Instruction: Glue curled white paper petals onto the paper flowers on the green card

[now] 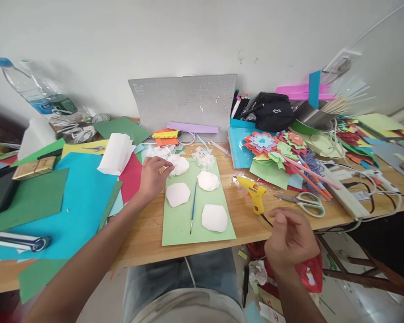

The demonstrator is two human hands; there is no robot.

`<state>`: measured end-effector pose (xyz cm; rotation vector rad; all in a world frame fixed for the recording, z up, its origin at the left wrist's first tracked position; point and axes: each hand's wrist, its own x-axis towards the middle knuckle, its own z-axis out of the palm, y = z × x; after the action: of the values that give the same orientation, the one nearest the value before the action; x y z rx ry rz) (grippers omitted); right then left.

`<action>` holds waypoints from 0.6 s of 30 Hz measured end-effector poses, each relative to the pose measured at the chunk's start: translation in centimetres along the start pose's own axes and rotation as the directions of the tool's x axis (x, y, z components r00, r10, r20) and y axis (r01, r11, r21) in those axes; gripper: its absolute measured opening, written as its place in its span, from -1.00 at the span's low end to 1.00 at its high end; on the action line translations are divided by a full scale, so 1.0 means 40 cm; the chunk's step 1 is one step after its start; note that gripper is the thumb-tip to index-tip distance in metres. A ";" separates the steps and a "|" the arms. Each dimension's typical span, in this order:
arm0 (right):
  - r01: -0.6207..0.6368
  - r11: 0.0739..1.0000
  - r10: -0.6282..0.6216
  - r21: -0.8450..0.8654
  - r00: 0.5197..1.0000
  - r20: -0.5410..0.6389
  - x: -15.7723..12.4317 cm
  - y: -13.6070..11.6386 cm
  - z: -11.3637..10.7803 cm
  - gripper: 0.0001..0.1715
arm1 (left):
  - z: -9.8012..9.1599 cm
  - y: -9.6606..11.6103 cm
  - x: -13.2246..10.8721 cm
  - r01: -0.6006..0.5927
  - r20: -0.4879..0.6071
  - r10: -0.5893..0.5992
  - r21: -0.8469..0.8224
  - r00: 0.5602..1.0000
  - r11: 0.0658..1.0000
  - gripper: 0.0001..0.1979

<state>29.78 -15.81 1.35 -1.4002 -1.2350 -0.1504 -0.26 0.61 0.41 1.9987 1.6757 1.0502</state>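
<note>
My left hand (155,176) is closed, its fingertips pinching at the left edge of a white paper piece (180,166) at the upper left of a light green sheet (175,228). Three more cut white pieces with uneven edges lie on that sheet: one at left (178,195), one at upper right (208,181) and one at lower right (214,218). Between them rests a thin blue paintbrush (193,204). My right hand (289,235) hovers at the table's front edge with curled fingers; whatever they may hold is hidden. Just beyond it stands a yellow glue gun (253,194), its black cord running toward that hand.
Scissors (305,203) and paper flowers (262,143) lie to the right, beside a power strip (346,190). Crumpled white scraps (203,158) sit behind the sheet. Leftward are a white tissue roll (116,154), blue paper (84,197) and a stapler (22,241). A grey cutting mat (185,98) leans on the wall.
</note>
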 end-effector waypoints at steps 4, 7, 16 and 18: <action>-0.040 0.960 0.044 -0.278 0.999 0.007 -0.031 0.115 -0.036 -0.72 | 0.030 -0.014 0.042 0.033 0.006 -0.033 0.025 0.999 0.999 -0.82; -0.060 0.945 0.112 -0.323 0.983 0.143 -0.029 0.141 -0.029 -0.56 | 0.046 -0.033 0.065 0.070 -0.023 -0.069 0.046 0.997 0.996 -0.82; -0.169 0.926 0.306 -0.339 0.861 0.406 0.020 0.162 0.034 -0.48 | 0.052 -0.052 0.067 0.151 -0.030 -0.150 0.011 0.988 0.989 -0.78; -0.132 0.914 0.303 -0.383 0.850 0.431 0.026 0.171 0.041 -0.50 | 0.053 -0.054 0.066 0.149 -0.038 -0.149 -0.005 0.988 0.989 -0.77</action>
<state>34.22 -12.11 -2.78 -1.9567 -1.4874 0.1703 -0.18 4.09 -1.60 1.8298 1.8114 1.0428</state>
